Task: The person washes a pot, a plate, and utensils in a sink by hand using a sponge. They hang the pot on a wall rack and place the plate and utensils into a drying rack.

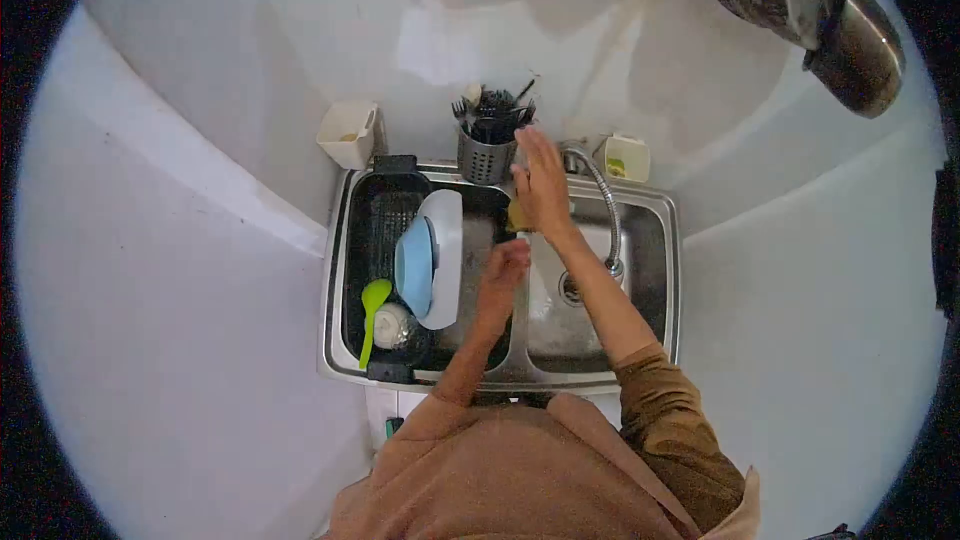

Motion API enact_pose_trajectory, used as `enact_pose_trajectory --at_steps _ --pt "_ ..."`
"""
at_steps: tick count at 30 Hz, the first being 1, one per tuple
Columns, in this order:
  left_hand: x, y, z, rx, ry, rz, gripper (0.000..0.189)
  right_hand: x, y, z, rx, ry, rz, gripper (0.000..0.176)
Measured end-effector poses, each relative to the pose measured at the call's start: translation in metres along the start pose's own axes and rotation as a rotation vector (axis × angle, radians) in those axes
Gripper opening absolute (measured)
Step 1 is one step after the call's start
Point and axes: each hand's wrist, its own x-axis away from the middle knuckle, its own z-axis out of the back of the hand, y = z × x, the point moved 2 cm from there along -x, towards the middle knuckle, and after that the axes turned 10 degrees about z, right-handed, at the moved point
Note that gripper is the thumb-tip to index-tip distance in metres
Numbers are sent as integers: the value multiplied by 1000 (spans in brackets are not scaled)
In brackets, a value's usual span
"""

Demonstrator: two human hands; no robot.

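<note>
My right hand (543,185) is raised over the back of the sink divider, its fingers stretched out and nothing seen in them. Beside its fingertips stands a perforated metal utensil holder (486,160) full of forks and other cutlery. A yellow sponge-like piece (517,217) shows just left of that wrist. Lower down, my left hand (506,265) hovers near the divider, slightly blurred, fingers loosely bent and apart, with no object visible in it. To its left, a white dish (448,260) and a light blue bowl (413,265) lean on edge in the black dish rack (392,374).
The rack also holds a lime green spoon (375,295) and a white cup-like piece (391,325). A flexible metal faucet (606,190) arches over the right basin (570,345). White containers (349,137) flank the sink's back edge. Metal pots (800,0) hang at upper right.
</note>
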Motion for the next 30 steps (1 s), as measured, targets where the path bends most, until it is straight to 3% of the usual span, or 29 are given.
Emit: enact_pose_trajectory --at_steps 4,6,8,9,11,12,13,14,15,16,17,18,19,21,22,24,25,26,27,28,30 --pt "-9 -1 0 94 60 -44 21 59 -28 9 -216 51 -110 23" --pt "-4 -14 -2 154 56 12 19 116 -31 13 -338 82 -361 20" --pt "5 -28 -10 183 102 118 18 201 -12 3 -676 186 -768 20" --pt "8 -42 -14 178 95 132 18 230 6 1 -671 191 -783 20" --pt "4 -93 -23 201 -10 349 18 297 32 0 -1157 769 -1713 21" --pt "1 -119 -30 191 -37 434 19 308 33 8 -1142 785 -1734 21" --pt "-1 -146 -34 185 -45 456 19 308 40 15 -1262 684 -1614 21" --pt "-4 -170 -40 308 -97 506 18 303 48 22 -1373 579 -1477 22" --pt "-1 -184 -49 432 -143 558 18 302 51 31 -1363 592 -1488 22" --pt "-1 -188 -63 338 -22 622 17 296 50 39 -1365 443 -1474 22" --pt "-10 -197 -66 333 -29 632 17 293 54 45 -1366 295 -1452 23" --pt "-22 -214 -67 237 -117 660 17 340 98 23 -890 -102 -1128 22" --pt "-29 -226 -72 142 -204 687 16 333 100 37 -886 -97 -1141 22" --pt "-30 -208 -89 241 -175 626 15 304 98 76 -550 -163 -1213 19" --pt "-30 -207 -93 339 -140 553 14 311 106 81 -181 -170 -1102 17" --pt "-33 -200 -88 150 -218 488 15 328 114 82 -78 -199 -999 20" --pt "-35 -198 -83 -36 -294 415 16 343 122 78 24 -227 -887 26" --pt "-35 -198 -79 -39 -288 413 16 396 155 45 33 -433 -809 58" --pt "-30 -203 -72 88 -160 562 19 401 156 42 26 -432 -803 58" --pt "-25 -209 -66 219 -26 707 22 405 155 37 51 -443 -784 72" --pt "-23 -223 -50 249 40 762 26 401 148 27 80 -437 -814 103"
